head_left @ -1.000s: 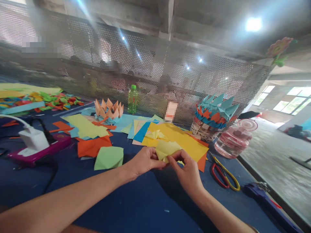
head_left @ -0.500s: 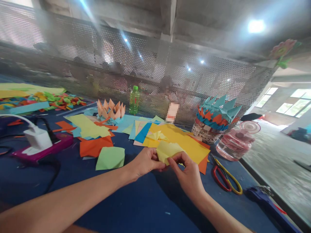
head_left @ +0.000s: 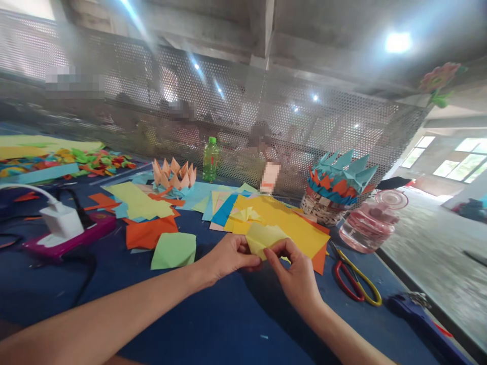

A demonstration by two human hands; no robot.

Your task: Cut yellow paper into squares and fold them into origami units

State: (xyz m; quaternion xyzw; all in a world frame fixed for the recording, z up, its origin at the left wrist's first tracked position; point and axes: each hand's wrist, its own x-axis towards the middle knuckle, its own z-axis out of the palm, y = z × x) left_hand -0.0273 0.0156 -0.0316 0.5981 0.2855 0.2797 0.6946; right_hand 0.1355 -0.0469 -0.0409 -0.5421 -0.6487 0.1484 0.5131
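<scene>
A small pale yellow sheet of paper [head_left: 264, 237], creased, is held up in front of me between both hands. My left hand [head_left: 234, 256] pinches its left lower edge with thumb and fingers. On the right lower side, my right hand [head_left: 292, 263] grips the same paper, the thumb lying near the middle of the bottom edge. Just behind the paper lie yellow sheets [head_left: 300, 223] with a folded yellow paper piece [head_left: 246, 215] on top. A square of light green paper [head_left: 174, 250] rests on the blue table, left of my left hand.
Scissors [head_left: 353, 279] with red and yellow handles and a blue tool [head_left: 422, 319] lie at the right. A pink bottle [head_left: 367, 228], a folded-paper basket [head_left: 338, 187], a peach paper ring [head_left: 174, 175] and a green bottle [head_left: 210, 159] stand farther back. A purple power strip [head_left: 68, 241] sits left.
The view has shifted very slightly, so things sit a little lower. Both hands keep the same hold on the yellow paper.
</scene>
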